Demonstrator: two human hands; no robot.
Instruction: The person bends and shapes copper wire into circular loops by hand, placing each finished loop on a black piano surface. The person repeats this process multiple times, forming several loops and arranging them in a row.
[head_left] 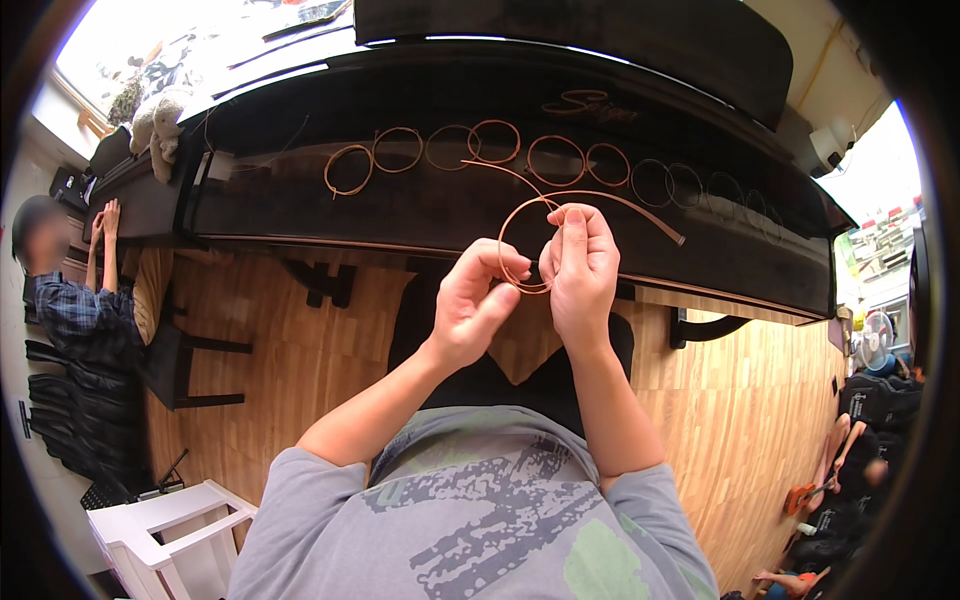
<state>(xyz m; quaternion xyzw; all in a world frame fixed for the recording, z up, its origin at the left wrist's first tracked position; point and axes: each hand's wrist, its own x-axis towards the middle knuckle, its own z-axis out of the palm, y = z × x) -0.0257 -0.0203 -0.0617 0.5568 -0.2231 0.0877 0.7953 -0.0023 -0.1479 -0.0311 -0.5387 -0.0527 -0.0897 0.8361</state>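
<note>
A copper-coloured instrument string (501, 240), partly coiled into a loop, is in both my hands above the front edge of a black piano (400, 215). My left hand (478, 300) has thumb and forefinger closed on the loop's lower left side. Higher up, my right hand (580, 265) pinches the string between thumb and fingers. Two loose lengths reach out past it, one curving right to a pale tip, the other up and left. Beyond my hands, several copper-coloured coils (556, 183) lie in a row on the piano, with thinner dark coils (652, 205) farther right.
At the left a person (85, 300) sits with hands on another dark surface, beside a black stool (195, 370). A white wooden frame (180, 540) stands at the lower left. Several people are at the right, near a small orange stringed instrument (798, 499) and a fan (876, 340).
</note>
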